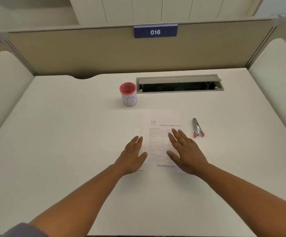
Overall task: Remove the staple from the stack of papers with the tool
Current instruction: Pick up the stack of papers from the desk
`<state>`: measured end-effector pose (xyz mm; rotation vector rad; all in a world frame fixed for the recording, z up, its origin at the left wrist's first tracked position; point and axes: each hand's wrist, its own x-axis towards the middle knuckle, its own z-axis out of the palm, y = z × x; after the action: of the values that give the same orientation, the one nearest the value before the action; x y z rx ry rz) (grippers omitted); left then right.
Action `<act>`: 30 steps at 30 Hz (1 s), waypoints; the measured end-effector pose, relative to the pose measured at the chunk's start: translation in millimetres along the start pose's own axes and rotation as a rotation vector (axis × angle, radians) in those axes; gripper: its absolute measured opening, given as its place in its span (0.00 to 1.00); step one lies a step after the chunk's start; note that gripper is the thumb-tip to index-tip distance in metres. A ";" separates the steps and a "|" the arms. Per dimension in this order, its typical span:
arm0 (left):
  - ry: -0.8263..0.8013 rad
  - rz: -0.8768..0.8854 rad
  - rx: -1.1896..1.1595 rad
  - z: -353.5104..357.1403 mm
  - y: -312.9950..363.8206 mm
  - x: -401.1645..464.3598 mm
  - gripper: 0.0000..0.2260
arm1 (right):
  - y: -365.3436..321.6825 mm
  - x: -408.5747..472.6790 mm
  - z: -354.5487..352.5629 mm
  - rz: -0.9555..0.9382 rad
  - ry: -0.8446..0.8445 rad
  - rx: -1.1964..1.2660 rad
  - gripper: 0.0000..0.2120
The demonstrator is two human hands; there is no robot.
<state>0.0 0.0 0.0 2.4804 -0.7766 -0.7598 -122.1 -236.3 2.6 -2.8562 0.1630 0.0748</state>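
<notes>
A stack of printed white papers point(157, 144) lies flat in the middle of the white desk point(62, 134), headed "17". The staple is too small to make out. My left hand point(133, 156) rests flat at the stack's left edge, fingers apart, holding nothing. My right hand point(185, 151) lies flat on the right half of the page, fingers spread, also holding nothing. The staple remover tool point(197, 128), silver with pink tips, lies on the desk just right of the papers, a little beyond my right fingertips and untouched.
A small white cup with a pink rim point(128, 94) stands behind the papers. An open cable slot point(179, 84) is set into the desk's back. Beige partition walls with a blue "016" sign point(155, 32) close off the back and sides.
</notes>
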 end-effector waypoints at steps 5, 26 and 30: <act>-0.068 -0.129 -0.176 9.5 -5.1 7.0 0.33 | 12.0 -4.1 19.5 0.004 -0.132 0.033 0.36; 0.070 -0.520 -0.433 -13.3 22.7 80.6 0.28 | -0.4 43.6 13.9 0.204 -0.324 -0.067 0.39; 0.081 -0.571 -0.617 -15.4 29.4 93.4 0.28 | -0.2 57.7 15.6 0.192 -0.384 -0.147 0.57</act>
<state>62.9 -76.3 -7.1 2.1261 0.2100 -0.9066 -65.4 -237.8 -16.1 -2.8938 0.3630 0.6933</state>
